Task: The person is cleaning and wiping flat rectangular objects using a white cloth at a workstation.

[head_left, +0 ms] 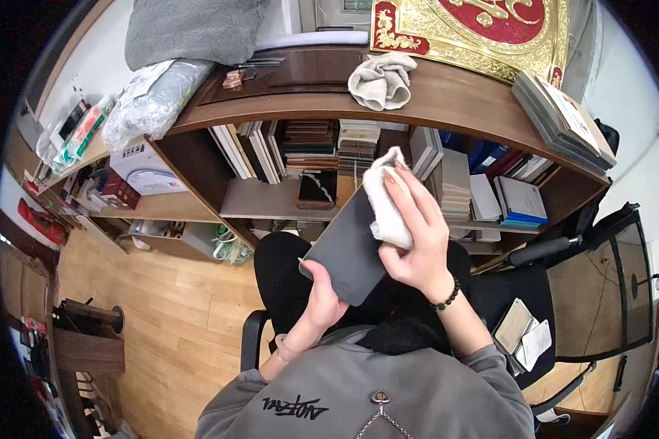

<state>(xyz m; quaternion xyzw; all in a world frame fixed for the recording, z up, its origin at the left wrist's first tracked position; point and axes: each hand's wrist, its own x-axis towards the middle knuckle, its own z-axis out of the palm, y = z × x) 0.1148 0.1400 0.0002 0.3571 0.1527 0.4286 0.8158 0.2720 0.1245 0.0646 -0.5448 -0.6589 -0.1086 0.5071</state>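
Observation:
A flat dark grey rectangular panel is held tilted above my lap. My left hand grips its lower left edge, thumb on the face and the other fingers hidden behind. Pressed against the panel's upper right part is a folded white cloth. My right hand is closed over that cloth, its fingers stretched along it toward the top. Whether the right fingertips also reach round the panel's edge cannot be seen.
Ahead stands a brown shelf unit filled with sample boards and books. On its top lie a crumpled beige cloth, a gold and red plaque and stacked grey boards. An office chair at right holds several small panels.

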